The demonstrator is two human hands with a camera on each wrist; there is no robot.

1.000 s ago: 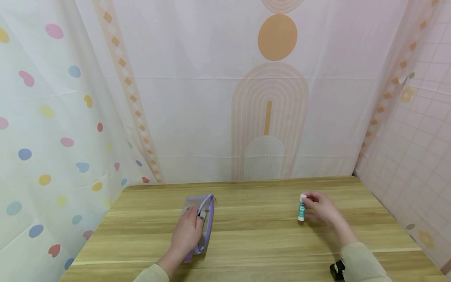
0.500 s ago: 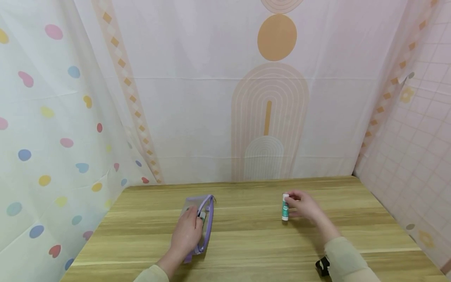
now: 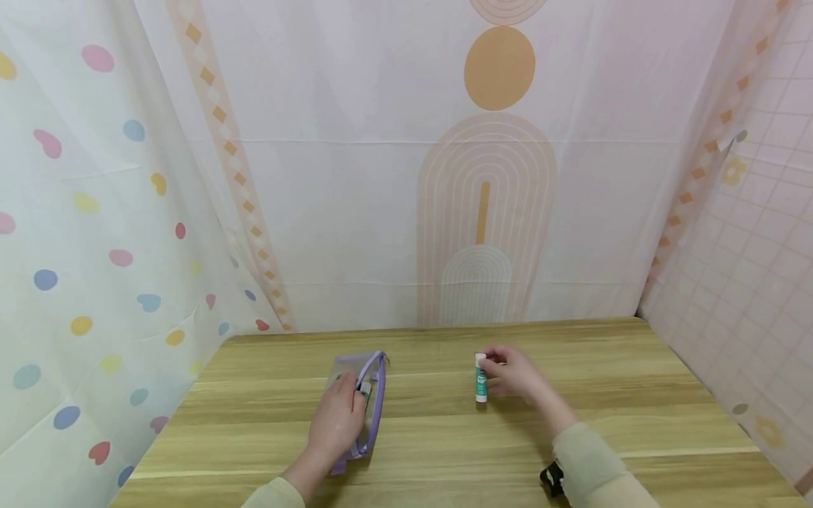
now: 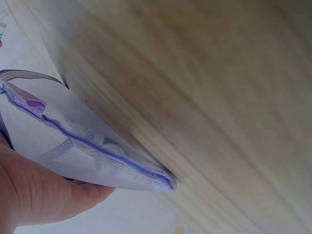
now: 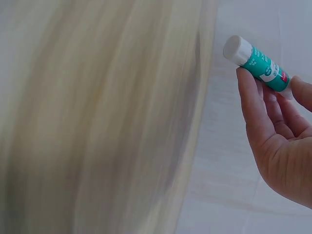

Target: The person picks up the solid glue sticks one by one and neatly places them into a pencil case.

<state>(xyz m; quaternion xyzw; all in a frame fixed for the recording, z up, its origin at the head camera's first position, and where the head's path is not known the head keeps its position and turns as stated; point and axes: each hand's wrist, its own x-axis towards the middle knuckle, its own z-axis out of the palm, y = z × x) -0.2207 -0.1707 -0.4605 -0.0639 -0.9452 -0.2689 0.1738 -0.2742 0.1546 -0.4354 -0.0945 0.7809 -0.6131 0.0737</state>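
A mesh pencil case (image 3: pixel 378 406) with purple edging lies on the left half of the table, its mouth turned right. My left hand (image 3: pixel 336 420) grips it from the left side. Through its mouth, a small pale-ended item (image 3: pixel 365 389) shows beside my thumb; the rest is hidden. In the left wrist view, faint shapes show behind the mesh (image 4: pixel 73 146). My right hand (image 3: pixel 516 372) pinches a green and white glue stick (image 3: pixel 480 379) between thumb and fingers, to the right of the case. The right wrist view shows the glue stick (image 5: pixel 265 67) with its white cap end.
The wood-grain table (image 3: pixel 432 466) runs back to a patterned curtain (image 3: pixel 356 212), with more curtains on the left and right sides. A black wrist mount (image 3: pixel 551 480) sits at my right sleeve, just over the table.
My right hand has carried the glue stick leftward across the table, nearer the pencil case. My left hand and the case have stayed in place.
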